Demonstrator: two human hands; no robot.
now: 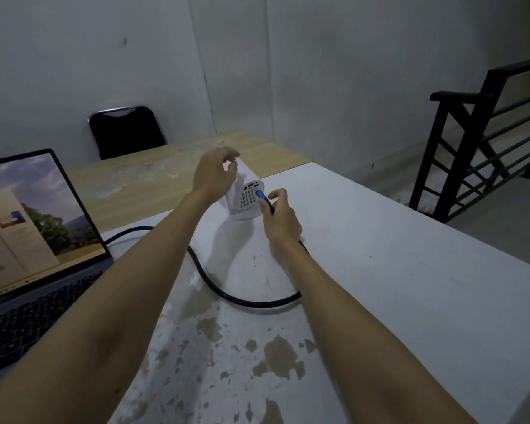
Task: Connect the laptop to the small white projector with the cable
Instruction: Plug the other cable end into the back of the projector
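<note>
Blue-tipped cable [260, 194] pinched in right hand [280, 217], beside white projector [247, 198], no legible writing

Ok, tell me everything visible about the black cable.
The black cable is thick and round. It runs from behind the laptop, loops across the white table, and rises under the right hand, which pinches its blue-tipped plug against the white projector rear. Whether it is inserted cannot be told.

Walls: bare, grey-white, dimly lit.
Tables: worn white table [395, 270] abutting a wooden table [153, 179].
Chair: black chair [126, 131] behind.
Right: black railing [484, 139].
</note>
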